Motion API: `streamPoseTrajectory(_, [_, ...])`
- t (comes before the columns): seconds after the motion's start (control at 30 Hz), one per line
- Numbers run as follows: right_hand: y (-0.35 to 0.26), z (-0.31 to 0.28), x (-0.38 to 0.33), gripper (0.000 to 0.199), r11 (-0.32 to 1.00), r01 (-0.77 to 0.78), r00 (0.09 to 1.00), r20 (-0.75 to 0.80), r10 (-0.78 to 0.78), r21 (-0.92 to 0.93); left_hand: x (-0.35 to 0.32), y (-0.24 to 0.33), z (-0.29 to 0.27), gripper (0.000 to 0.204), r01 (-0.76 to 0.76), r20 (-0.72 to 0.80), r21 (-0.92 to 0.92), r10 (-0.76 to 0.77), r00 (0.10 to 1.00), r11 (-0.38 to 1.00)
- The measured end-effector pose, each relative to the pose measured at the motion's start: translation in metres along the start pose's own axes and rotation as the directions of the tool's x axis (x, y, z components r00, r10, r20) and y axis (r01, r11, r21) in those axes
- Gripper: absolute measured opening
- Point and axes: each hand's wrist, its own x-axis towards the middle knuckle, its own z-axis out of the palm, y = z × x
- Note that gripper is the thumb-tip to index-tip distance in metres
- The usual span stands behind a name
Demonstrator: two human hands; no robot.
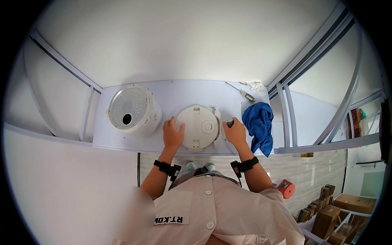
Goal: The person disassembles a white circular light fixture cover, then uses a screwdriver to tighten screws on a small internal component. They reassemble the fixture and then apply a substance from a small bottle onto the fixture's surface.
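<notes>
A round white lid-like part [190,128] lies flat in the middle of the table, with a small raised oval on its right side and fittings at its far and near edges. My left hand [173,132] is at the lid's left edge with fingers apart, holding nothing. A curved white strip [218,130] lies along the lid's right edge. Just right of the strip, my right hand [235,132] is closed round a short dark-ended object [230,123]; its lower part is hidden in the fist, so its kind cannot be made out.
A white bucket-shaped appliance body [149,118] with a metallic top and a dark round hole stands at the left. A screwdriver [245,94], crumpled white paper [256,86] and a blue cloth [259,122] lie at the right. Metal frame bars [284,118] flank the table [171,94].
</notes>
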Motion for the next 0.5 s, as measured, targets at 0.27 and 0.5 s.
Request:
streamPoseTrajectory(0.27, [-0.009, -0.055, -0.009, 0.033, 0.955, 0.096, 0.994, -0.077, -0.078, 0.280, -0.006, 0.030, -0.017, 0.036, -0.213, -0.149, -0.102, 0.197, 0.969, 0.972])
streamPoseTrajectory(0.5, [-0.019, -0.083, -0.021, 0.027, 0.896, 0.177, 0.984, -0.050, -0.172, 0.407, -0.018, 0.070, -0.022, 0.024, -0.276, -0.090, -0.171, 0.264, 0.960, 0.946])
